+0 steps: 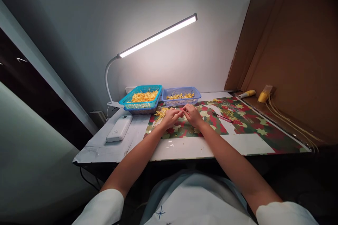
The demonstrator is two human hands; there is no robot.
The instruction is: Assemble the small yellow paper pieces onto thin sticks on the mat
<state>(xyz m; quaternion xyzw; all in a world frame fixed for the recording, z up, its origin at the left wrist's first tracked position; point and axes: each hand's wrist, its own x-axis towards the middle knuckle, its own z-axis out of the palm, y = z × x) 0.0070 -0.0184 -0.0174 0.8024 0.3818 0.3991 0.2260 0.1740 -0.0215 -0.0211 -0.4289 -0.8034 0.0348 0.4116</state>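
Over the patterned mat [185, 132], my left hand [171, 117] and my right hand [192, 115] meet with their fingertips pinched together. Whatever lies between the fingertips is too small to make out. Close beside my left hand, on its far left side, is a small bunch of yellow pieces [160, 112] on the mat. Behind the hands stand a teal basket [127, 104] heaped with yellow strip-like pieces [144, 96] and a purple-blue basket [182, 102] with fewer, darker yellow pieces [181, 95].
A white power bank [119, 128] lies on the left of the table. Behind it rises a lit desk lamp [158, 36]. To the right are a pink-handled tool [222, 117], tiny yellow bits [231, 115], a yellow thread spool [264, 95] and a cardboard sheet [290, 49].
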